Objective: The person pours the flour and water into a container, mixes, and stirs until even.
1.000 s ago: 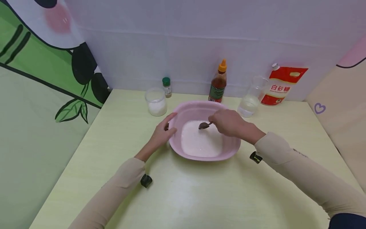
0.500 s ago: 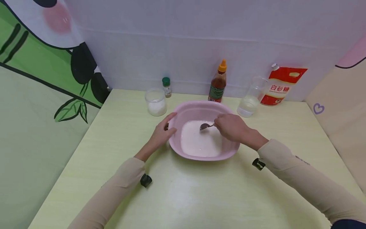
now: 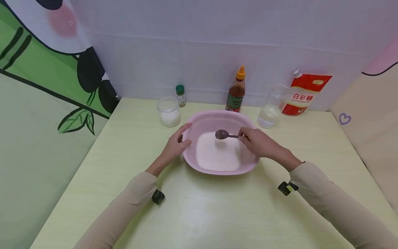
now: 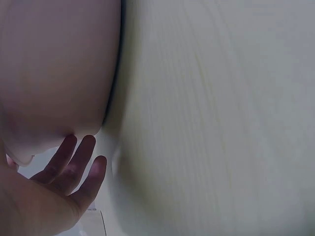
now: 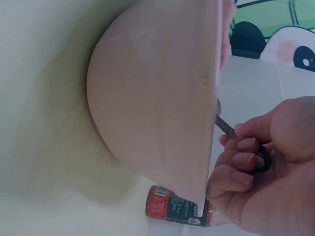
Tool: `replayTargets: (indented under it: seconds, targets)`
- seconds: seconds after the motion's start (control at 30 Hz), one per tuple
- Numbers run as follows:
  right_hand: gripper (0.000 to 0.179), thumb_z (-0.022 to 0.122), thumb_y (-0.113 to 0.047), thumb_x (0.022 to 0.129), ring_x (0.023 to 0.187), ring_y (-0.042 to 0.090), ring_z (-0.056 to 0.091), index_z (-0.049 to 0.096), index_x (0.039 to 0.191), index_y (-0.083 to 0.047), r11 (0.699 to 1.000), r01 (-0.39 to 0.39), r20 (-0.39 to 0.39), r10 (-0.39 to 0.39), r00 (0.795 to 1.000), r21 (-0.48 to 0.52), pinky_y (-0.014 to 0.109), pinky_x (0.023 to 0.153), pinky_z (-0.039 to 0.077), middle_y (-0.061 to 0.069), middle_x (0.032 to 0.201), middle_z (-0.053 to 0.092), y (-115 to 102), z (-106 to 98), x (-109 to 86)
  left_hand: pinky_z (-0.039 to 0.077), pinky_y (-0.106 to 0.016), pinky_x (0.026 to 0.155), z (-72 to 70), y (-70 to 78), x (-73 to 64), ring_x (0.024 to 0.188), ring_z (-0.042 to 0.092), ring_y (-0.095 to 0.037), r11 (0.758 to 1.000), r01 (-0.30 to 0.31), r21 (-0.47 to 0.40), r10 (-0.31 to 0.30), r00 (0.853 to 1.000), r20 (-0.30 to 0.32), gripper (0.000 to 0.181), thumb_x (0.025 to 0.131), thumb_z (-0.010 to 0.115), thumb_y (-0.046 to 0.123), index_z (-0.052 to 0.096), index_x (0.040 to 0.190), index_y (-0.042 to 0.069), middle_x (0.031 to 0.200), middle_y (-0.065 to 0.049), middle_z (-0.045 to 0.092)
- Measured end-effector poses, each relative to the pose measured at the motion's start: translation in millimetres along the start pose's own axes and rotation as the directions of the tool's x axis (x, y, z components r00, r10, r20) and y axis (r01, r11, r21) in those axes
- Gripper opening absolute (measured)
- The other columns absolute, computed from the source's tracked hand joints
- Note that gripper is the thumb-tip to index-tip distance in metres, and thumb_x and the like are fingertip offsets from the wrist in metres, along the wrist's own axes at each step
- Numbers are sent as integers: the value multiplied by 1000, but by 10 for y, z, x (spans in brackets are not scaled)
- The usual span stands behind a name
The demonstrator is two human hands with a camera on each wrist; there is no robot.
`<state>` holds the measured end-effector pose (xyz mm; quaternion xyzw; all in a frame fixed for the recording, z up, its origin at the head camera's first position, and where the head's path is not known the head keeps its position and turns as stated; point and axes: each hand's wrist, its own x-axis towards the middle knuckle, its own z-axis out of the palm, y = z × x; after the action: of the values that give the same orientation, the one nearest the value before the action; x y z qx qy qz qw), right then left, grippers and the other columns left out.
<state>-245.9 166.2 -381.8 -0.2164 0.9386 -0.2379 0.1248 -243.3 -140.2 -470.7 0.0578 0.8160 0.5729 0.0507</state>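
Observation:
A pink plastic basin point(image 3: 207, 121) stands mid-table with a pale, whitish layer point(image 3: 214, 155) at its bottom. My left hand point(image 3: 174, 145) grips its left rim, thumb on the rim; in the left wrist view the other fingers point(image 4: 74, 169) touch the outer wall. Over the basin my right hand point(image 3: 259, 142) holds a dark metal spoon point(image 3: 222, 134) by its handle, the bowl above the pale layer with a shadow below. In the right wrist view, several fingers curl round the handle point(image 5: 225, 126), and a black loop shows at its end.
Behind the basin stand a glass jar of white grains point(image 3: 169, 116), a green-capped small bottle point(image 3: 181, 97), a red sauce bottle point(image 3: 235, 95), a glass beaker with clear liquid point(image 3: 269, 114) and a red-and-white sugar pouch point(image 3: 303, 97). A fabric backdrop point(image 3: 199, 65) rises behind them.
My right hand has drawn back to the right and slightly toward me. The spoon has turned level, its bowl now showing fully. The left hand has stayed on the basin's rim.

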Motion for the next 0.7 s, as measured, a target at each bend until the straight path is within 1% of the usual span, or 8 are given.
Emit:
replayTargets:
  seconds: [0.13,0.23,0.33,0.43,0.53,0.6,0.63,0.7]
  targets:
    - [29,46,-10,103,82,24,51,55,128,1,970,-59,6,60,998,234,27,63,45,17,95,57,40,-15,-83,61,-36,84,10,6,-3,117,61,-36,1000,8,1,-8,1000,1,69,93,56,13,34,156,28,147,-24,49]
    - [35,42,-11,104,78,20,47,46,137,1,860,-109,46,99,994,498,25,61,42,12,89,51,78,-37,-145,61,-36,83,12,12,-5,116,61,-36,1000,10,1,-10,1000,0,68,93,56,13,35,156,28,145,-25,50]
    - [40,40,-11,105,74,15,47,38,144,-2,629,-178,132,120,984,757,22,61,42,4,85,50,112,-46,-199,61,-36,83,14,6,1,115,61,-36,1000,3,5,-3,1000,-1,68,93,56,12,35,156,27,145,-25,51]
    - [43,38,-11,106,75,13,51,33,148,-8,328,-223,207,81,975,918,20,63,45,2,87,56,144,-30,-257,61,-35,83,18,-14,15,115,61,-36,1000,-7,7,7,1000,-1,68,93,56,12,36,156,27,145,-25,51]
    - [46,37,-9,106,79,14,53,29,152,-15,41,-245,246,-19,969,969,20,65,46,3,93,60,148,-5,-320,60,-35,83,19,-35,26,115,61,-36,1000,-11,3,11,1000,1,68,93,56,12,36,156,27,145,-25,50]
    - [48,37,-8,106,83,15,54,28,152,-19,-74,-255,249,-81,965,964,22,67,46,4,97,62,140,22,-353,60,-34,83,18,-44,30,115,61,-36,1000,-13,2,13,1000,-1,68,93,56,12,36,156,27,146,-24,50]
    - [49,37,-7,105,84,15,54,28,151,-21,-106,-257,247,-102,964,960,23,68,46,4,99,64,131,38,-364,60,-35,83,18,-47,31,115,61,-36,1000,-13,2,13,1000,-1,68,93,56,12,36,156,27,146,-24,50]
    - [49,39,-5,105,84,15,54,30,150,-24,-124,-245,232,-115,966,961,23,70,46,4,103,67,114,74,-371,61,-35,83,18,-48,32,115,61,-36,1000,-16,0,16,1000,-1,68,93,56,12,36,156,27,147,-23,49]
